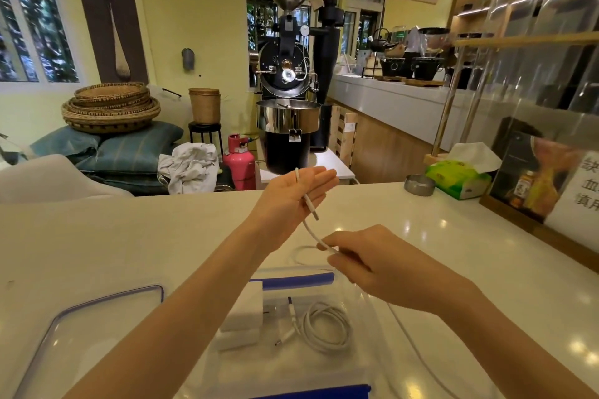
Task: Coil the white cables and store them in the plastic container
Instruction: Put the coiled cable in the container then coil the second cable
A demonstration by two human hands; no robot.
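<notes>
My left hand [293, 194] is raised palm-up over the white counter, fingers apart, with the plug end of a white cable [310, 227] lying across its palm. That cable curves down to my right hand [363, 256], which pinches it between thumb and fingers, then trails off along the counter under my right forearm. Below my arms stands the clear plastic container [291, 278] with blue clips. Inside it lie a coiled white cable [327, 325] and a white charger block [243, 308].
The container's clear lid [97, 311] with a blue rim lies on the counter at the left. At the far right stand a metal ashtray [419, 185], a green tissue pack [460, 176] and a framed sign [544, 178]. A coffee roaster [290, 81] stands beyond the counter.
</notes>
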